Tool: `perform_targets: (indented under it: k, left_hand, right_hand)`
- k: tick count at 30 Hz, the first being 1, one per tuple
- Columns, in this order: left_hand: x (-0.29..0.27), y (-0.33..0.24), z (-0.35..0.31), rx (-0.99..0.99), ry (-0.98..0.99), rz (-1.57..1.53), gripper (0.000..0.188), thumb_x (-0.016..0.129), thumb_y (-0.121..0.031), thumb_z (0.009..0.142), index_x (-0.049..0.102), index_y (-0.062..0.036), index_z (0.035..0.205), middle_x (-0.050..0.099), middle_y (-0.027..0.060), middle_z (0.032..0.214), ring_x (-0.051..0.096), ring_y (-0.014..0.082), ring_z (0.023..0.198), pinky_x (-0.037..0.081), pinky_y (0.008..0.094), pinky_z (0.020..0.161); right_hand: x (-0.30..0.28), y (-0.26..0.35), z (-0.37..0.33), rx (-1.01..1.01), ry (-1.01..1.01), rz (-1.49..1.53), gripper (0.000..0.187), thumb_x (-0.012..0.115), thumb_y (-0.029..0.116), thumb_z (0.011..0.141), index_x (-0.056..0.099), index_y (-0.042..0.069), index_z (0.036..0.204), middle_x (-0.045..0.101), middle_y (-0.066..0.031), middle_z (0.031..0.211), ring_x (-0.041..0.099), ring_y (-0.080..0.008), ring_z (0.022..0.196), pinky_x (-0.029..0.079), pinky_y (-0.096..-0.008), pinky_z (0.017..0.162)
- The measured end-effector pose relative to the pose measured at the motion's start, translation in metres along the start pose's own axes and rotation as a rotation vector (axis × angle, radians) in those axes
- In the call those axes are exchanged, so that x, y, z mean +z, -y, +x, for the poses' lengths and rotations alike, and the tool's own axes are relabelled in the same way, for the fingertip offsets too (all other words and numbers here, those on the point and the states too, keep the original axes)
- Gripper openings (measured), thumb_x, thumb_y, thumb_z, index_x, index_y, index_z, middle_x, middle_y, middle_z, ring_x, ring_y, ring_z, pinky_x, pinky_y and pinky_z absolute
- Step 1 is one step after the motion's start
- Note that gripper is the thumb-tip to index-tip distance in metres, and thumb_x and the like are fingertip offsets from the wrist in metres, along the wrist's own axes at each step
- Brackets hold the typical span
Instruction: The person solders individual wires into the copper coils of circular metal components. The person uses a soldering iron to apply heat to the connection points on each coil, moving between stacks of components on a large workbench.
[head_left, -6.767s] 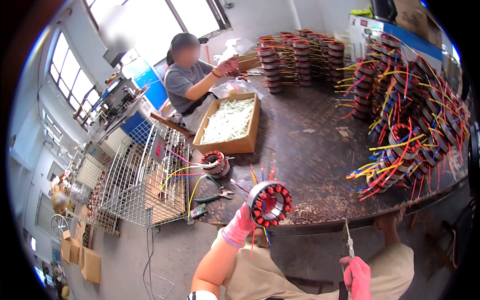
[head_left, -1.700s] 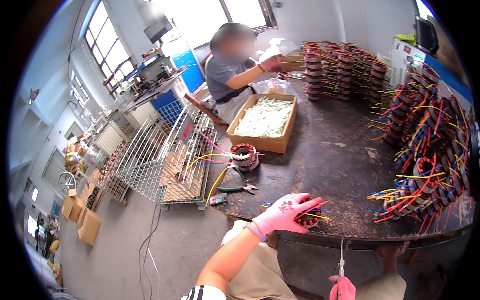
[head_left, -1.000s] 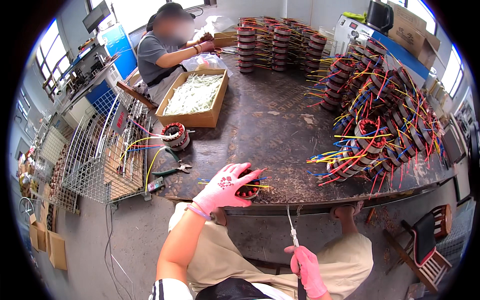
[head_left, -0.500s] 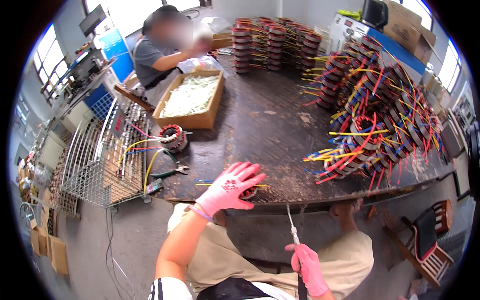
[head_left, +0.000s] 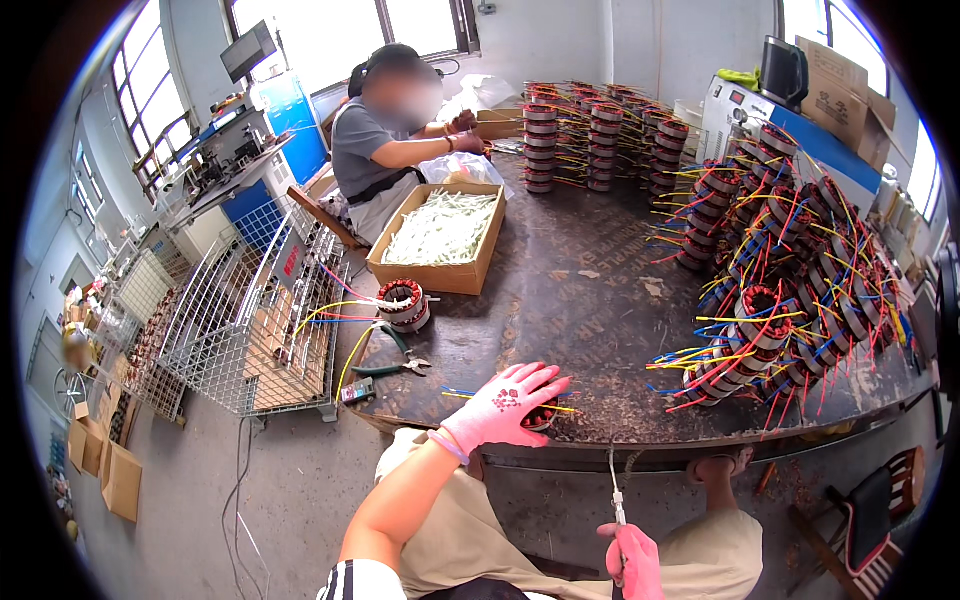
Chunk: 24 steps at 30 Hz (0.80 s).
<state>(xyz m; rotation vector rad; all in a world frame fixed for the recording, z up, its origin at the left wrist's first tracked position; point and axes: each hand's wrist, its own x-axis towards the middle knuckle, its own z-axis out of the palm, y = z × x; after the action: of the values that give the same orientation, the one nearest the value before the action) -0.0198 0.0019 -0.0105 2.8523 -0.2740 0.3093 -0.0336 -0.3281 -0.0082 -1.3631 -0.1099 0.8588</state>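
My left hand (head_left: 508, 408), in a pink glove, lies with fingers stretched and spread over a small wire-wound stator (head_left: 541, 416) at the table's near edge. Most of that stator is hidden under the palm; blue and yellow leads stick out on both sides. Below the edge, to the right, my right hand (head_left: 634, 562), also pink-gloved, is closed around a long thin tool (head_left: 618, 500) with a pale metal shaft. The shaft points up toward the table edge; its exact kind I cannot make out.
Stacked stators (head_left: 760, 310) with coloured leads crowd the table's right side; more stacks (head_left: 604, 150) stand at the back. Left are a single stator (head_left: 404, 306), green-handled pliers (head_left: 405, 355), a cardboard box (head_left: 440, 278) of white pieces and a wire cage (head_left: 240, 340). A co-worker (head_left: 370, 140) sits beyond.
The whole view has shifted, so the scene sits farther right and lower. My left hand stays on the stator, my right on the tool. The co-worker's hands have moved.
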Motion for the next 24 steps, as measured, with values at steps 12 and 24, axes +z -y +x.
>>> perform_targets:
  k: [12,24]
  left_hand:
    - [0.000,0.004,-0.004,-0.056,-0.014,-0.060,0.092,0.077,-0.041,0.066,0.036,-0.0131,0.144,0.039,0.0204,0.142,0.040,0.0373,0.130,0.033,0.0459,0.108]
    - [-0.005,0.002,-0.003,-0.064,0.019,-0.055,0.091,0.077,-0.040,0.066,0.037,-0.0203,0.145,0.042,0.0205,0.139,0.043,0.0386,0.125,0.036,0.0460,0.105]
  right_hand:
    - [0.000,-0.002,0.000,0.007,0.008,0.014,0.031,0.046,0.025,0.101,0.063,0.000,0.109,0.042,0.0060,0.057,0.032,-0.0025,0.048,0.023,-0.0193,0.044]
    - [-0.001,-0.001,0.001,0.024,0.031,0.010,0.034,0.047,0.026,0.101,0.062,-0.002,0.110,0.042,0.0059,0.058,0.033,-0.0029,0.049,0.023,-0.0195,0.044]
